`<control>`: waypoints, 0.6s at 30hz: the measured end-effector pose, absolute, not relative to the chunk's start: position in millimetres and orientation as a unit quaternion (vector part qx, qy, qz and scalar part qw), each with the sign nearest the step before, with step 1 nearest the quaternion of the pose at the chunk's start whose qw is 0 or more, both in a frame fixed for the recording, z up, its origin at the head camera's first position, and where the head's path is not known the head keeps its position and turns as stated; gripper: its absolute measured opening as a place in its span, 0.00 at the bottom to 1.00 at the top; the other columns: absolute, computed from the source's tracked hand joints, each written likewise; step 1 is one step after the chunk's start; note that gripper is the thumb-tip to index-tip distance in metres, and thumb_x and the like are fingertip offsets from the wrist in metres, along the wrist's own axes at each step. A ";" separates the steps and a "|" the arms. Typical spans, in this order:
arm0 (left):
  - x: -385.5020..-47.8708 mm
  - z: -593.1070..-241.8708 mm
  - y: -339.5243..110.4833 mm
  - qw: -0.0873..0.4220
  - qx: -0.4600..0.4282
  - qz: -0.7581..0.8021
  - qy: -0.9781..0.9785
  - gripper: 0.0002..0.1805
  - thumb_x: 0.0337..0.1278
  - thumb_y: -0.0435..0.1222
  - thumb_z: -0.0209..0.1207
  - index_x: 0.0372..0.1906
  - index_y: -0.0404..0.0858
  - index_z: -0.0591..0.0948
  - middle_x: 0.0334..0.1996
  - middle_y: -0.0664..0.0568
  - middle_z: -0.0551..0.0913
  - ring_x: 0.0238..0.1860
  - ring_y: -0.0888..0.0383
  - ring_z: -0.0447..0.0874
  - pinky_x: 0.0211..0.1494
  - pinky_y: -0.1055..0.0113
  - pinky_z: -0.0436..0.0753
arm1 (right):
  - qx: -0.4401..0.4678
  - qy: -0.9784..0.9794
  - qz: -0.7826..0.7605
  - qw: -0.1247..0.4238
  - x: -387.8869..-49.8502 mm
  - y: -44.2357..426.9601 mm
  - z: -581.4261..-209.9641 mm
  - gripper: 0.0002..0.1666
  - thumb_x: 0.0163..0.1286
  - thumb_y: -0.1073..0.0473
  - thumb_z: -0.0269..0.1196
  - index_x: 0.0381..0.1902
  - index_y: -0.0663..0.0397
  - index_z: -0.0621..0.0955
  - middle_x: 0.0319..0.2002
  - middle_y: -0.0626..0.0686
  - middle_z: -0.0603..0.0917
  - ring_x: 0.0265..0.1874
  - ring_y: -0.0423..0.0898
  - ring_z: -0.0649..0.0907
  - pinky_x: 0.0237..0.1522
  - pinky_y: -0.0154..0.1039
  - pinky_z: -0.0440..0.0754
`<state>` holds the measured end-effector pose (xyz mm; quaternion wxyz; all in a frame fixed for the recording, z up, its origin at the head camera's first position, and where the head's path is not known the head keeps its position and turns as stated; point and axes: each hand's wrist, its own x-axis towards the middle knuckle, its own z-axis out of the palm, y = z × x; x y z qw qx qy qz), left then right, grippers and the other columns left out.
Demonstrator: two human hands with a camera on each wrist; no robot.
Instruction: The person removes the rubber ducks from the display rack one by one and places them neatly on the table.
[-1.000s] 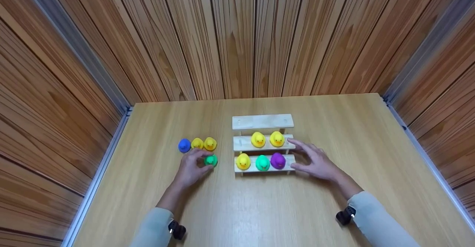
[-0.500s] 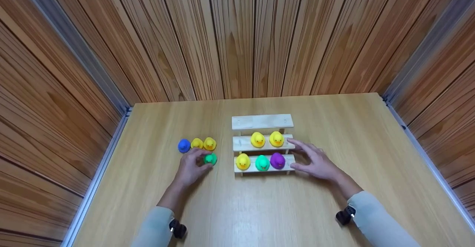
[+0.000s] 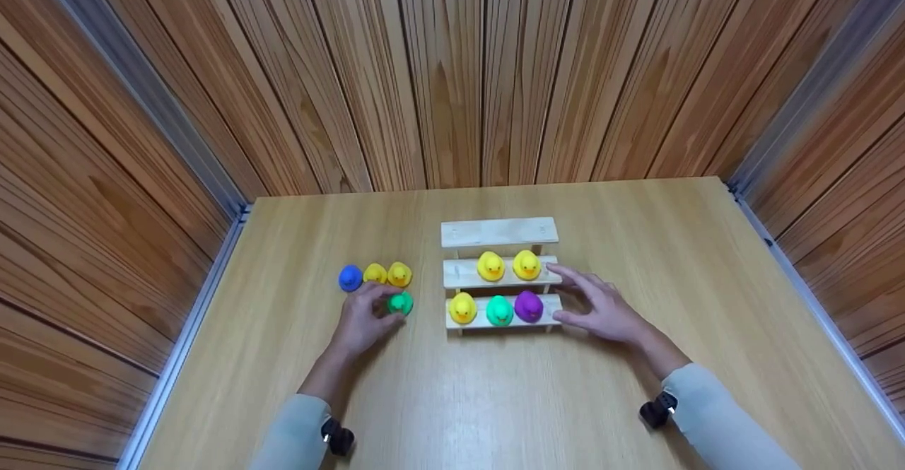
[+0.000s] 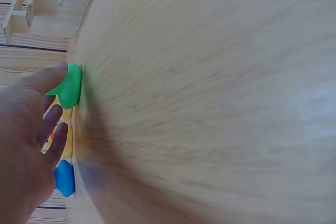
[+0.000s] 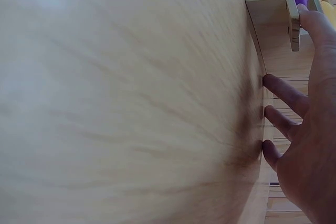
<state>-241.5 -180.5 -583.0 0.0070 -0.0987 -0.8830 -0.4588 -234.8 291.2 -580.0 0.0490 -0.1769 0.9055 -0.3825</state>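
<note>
Shelf (image 3: 500,232), at its right end, touches your spread right hand (image 3: 602,309); your left hand (image 3: 362,320) pinches a green duck (image 3: 401,304) (yellow duck (image 3: 400,273) on its far side).

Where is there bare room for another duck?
Free: top shelf; middle shelf, left of its yellow ducks; table, right of the right hand. Crowded: bottom shelf; around the left hand, its green duck and the blue duck.
</note>
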 end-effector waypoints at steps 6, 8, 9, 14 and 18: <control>-242.9 -577.9 -182.4 0.021 -0.112 -0.460 -0.881 0.23 0.61 0.31 0.81 0.61 0.40 0.90 0.58 0.45 0.88 0.60 0.47 0.88 0.70 0.45 0.91 | -0.178 0.907 -0.380 0.047 -234.9 291.3 -581.3 0.51 0.76 0.40 0.75 0.90 0.25 0.64 0.88 0.56 0.71 0.85 0.70 0.70 0.79 0.77 0.60; -243.0 -576.5 -182.7 0.029 -0.118 -0.462 -0.879 0.24 0.60 0.30 0.81 0.61 0.38 0.90 0.58 0.44 0.88 0.61 0.45 0.88 0.70 0.43 0.91 | -0.179 0.908 -0.377 0.046 -234.9 291.3 -581.8 0.51 0.76 0.40 0.75 0.90 0.26 0.64 0.87 0.57 0.72 0.84 0.70 0.70 0.78 0.78 0.60; -243.0 -576.0 -182.7 0.031 -0.119 -0.463 -0.878 0.24 0.61 0.30 0.81 0.61 0.38 0.90 0.58 0.44 0.89 0.62 0.44 0.88 0.71 0.43 0.90 | -0.179 0.908 -0.376 0.044 -235.1 291.5 -582.2 0.51 0.76 0.40 0.75 0.90 0.26 0.64 0.87 0.57 0.73 0.84 0.70 0.70 0.78 0.79 0.61; -241.7 -571.7 -180.2 0.029 -0.118 -0.459 -0.880 0.24 0.62 0.33 0.81 0.62 0.38 0.89 0.60 0.44 0.89 0.64 0.43 0.88 0.71 0.42 0.90 | -0.180 0.910 -0.372 0.039 -235.3 292.0 -582.8 0.51 0.76 0.40 0.75 0.90 0.27 0.64 0.86 0.58 0.74 0.83 0.70 0.71 0.78 0.80 0.61; -242.6 -566.1 -176.0 0.025 -0.121 -0.463 -0.878 0.23 0.64 0.35 0.80 0.62 0.38 0.89 0.61 0.44 0.90 0.65 0.42 0.88 0.71 0.41 0.90 | -0.177 0.909 -0.375 0.042 -235.2 291.9 -582.3 0.51 0.76 0.39 0.75 0.89 0.25 0.64 0.84 0.58 0.76 0.83 0.69 0.71 0.79 0.79 0.60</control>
